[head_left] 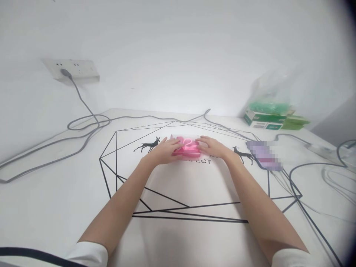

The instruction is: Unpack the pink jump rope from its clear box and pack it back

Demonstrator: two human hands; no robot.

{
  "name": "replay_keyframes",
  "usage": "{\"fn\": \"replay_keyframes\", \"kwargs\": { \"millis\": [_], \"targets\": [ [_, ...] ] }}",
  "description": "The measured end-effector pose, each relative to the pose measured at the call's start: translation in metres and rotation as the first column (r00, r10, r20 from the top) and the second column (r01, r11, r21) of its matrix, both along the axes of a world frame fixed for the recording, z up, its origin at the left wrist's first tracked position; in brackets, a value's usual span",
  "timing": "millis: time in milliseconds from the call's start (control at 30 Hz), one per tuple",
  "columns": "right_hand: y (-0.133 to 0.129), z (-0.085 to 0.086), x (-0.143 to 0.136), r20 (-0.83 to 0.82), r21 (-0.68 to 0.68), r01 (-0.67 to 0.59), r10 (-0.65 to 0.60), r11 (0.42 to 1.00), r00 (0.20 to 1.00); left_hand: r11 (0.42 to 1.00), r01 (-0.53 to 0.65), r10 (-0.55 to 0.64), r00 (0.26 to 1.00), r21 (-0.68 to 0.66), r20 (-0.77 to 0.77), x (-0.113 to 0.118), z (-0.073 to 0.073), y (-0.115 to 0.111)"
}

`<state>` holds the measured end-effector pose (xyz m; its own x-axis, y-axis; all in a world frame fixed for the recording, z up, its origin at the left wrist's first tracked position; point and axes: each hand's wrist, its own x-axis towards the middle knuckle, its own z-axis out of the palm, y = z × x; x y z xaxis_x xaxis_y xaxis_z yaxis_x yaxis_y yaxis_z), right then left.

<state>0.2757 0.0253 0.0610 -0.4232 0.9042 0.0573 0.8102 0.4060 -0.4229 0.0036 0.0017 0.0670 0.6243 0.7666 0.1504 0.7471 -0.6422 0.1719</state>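
A pink packet [188,149] in clear plastic lies on the white tabletop, in the middle of the head view. A lighter pink curved shape, like a figure 2, shows on its top. My left hand [167,151] holds the packet's left side, with its fingers bent over the edge. From the right, my right hand [213,147] grips the opposite side between thumb and fingers. Parts of both ends are hidden under my fingers. What exactly the plastic contains is too blurred to tell.
A phone [265,155] lies to the right, its screen pixelated. Green and white boxes [264,118] stand at the back right under a clear plastic bag [272,89]. A grey cable [80,98] runs from the wall socket [83,69] across the table's back. More cables lie at right.
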Motion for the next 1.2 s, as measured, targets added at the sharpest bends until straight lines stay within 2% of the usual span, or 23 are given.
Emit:
{"fn": "replay_keyframes", "kwargs": {
  "millis": [100,233,367,533,700,833,967,1100,1200],
  "targets": [
    [0.002,-0.002,0.002,-0.020,0.038,-0.020,0.021,0.999,1.000,0.985,0.077,-0.088,0.994,0.157,0.062,0.011,-0.014,0.001],
    [0.001,0.000,0.003,-0.036,0.054,-0.040,0.042,0.998,0.998,0.982,0.121,-0.131,0.990,0.147,0.057,0.010,-0.018,0.005],
    [-0.003,0.004,0.005,-0.042,0.051,-0.051,0.053,0.997,0.998,0.981,0.163,-0.169,0.984,0.105,0.055,0.003,-0.014,0.008],
    [-0.006,0.006,0.005,-0.069,0.051,-0.065,0.069,0.997,0.995,0.983,0.156,-0.162,0.985,0.093,0.061,0.003,-0.006,0.002],
    [-0.007,0.007,0.004,-0.108,0.064,-0.100,0.106,0.993,0.988,1.000,0.031,-0.030,0.999,-0.008,0.024,0.017,0.014,-0.004],
    [-0.008,0.006,0.006,-0.115,0.065,-0.080,0.087,0.995,0.990,0.997,0.014,-0.012,0.999,-0.071,0.034,0.034,0.021,-0.003],
    [-0.007,0.005,0.007,-0.127,0.073,-0.087,0.096,0.994,0.987,1.000,0.011,-0.011,0.997,0.002,0.071,0.041,0.006,-0.001],
    [-0.006,0.004,0.003,-0.124,0.103,-0.050,0.062,0.993,0.990,0.993,0.021,-0.032,0.995,0.114,0.096,0.037,-0.016,0.002],
    [-0.007,0.005,0.000,-0.179,0.100,-0.012,0.030,0.995,0.983,0.982,0.001,-0.019,0.995,0.188,0.095,0.034,-0.027,0.003]
  ]
}}
